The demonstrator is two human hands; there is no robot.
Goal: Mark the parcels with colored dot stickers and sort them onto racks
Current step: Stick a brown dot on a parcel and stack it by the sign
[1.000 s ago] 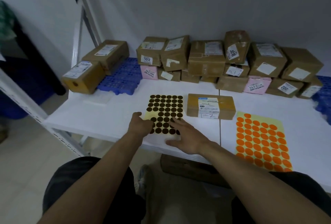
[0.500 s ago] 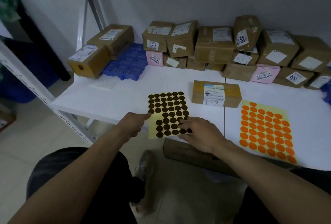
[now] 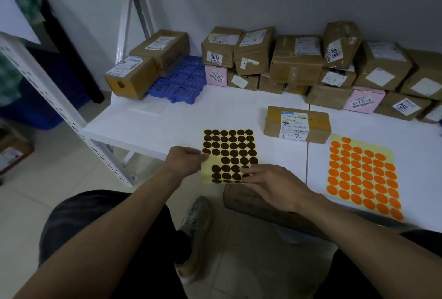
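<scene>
Head view: the left hand [image 3: 184, 160] pinches the left edge of the brown sticker sheet [image 3: 230, 152] between thumb and fingers. The sheet lies at the front of the white table [image 3: 172, 116], its near end hanging past the edge. The right hand [image 3: 271, 185] has its fingers nearly straight and slightly spread, the tips resting on the dots at the sheet's lower right corner. Just behind the sheet and to the right lies a single parcel [image 3: 297, 127] (handwriting on its label) and beside that, further right, the orange sticker sheet [image 3: 362, 174] lies flat. A stacked row of parcels [image 3: 296, 59] lines the wall; at the left two more sit on a blue plastic pallet [image 3: 181, 81].
</scene>
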